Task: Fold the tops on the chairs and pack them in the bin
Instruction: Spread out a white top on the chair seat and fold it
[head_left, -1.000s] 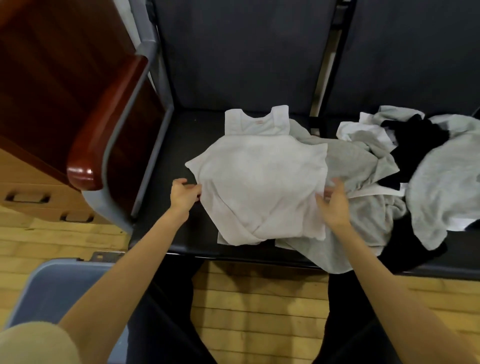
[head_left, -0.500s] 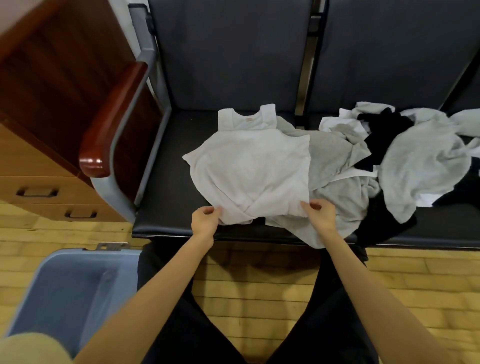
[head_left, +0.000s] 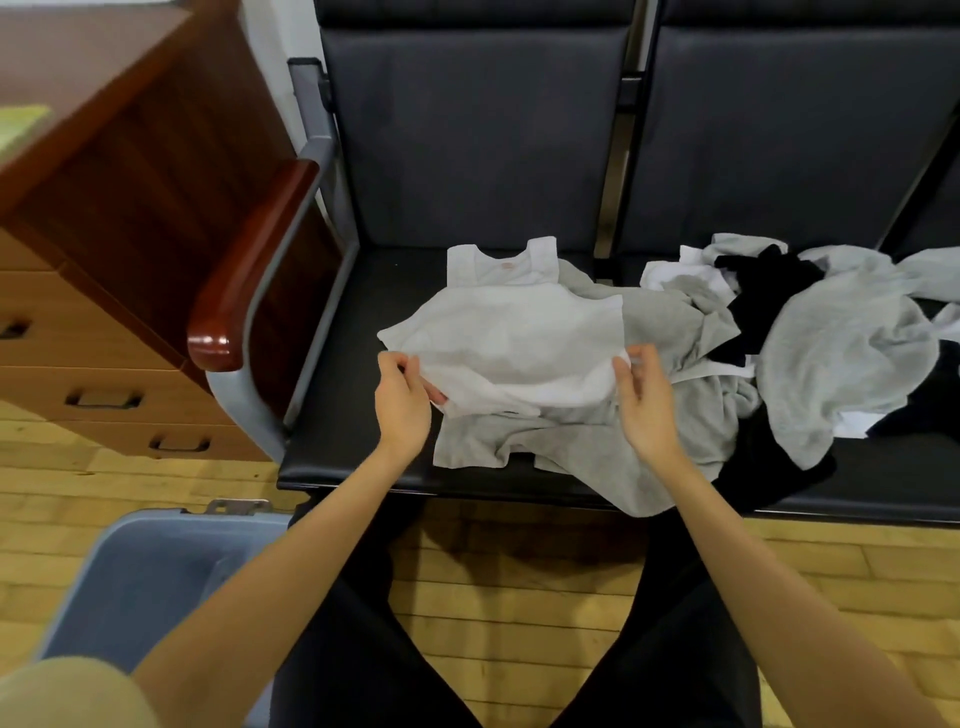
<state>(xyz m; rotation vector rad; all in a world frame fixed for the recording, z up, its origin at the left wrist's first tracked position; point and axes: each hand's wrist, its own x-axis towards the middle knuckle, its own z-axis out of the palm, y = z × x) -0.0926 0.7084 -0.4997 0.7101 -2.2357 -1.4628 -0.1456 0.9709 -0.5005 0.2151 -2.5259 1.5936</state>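
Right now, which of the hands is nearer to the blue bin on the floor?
Left. The left hand pinches the white top's near-left edge, on the bin's side above it. The right hand grips the opposite edge, farther away.

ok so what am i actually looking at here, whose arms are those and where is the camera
There is no machine here. The camera is worn on a person's head and looks forward and down, so the two bare arms reaching in from the bottom are that person's own.

The left hand and the right hand each pinch a lower corner of a white tank top, lifting its bottom edge off the seat. The top lies on a black chair seat, partly over a grey top. To the right is a loose pile of grey, white and black tops, not yet folded.

At the lower left stands a blue-grey bin on the wooden floor; no clothes can be seen in the part that shows. Left of the chairs is a wooden cabinet with drawers.
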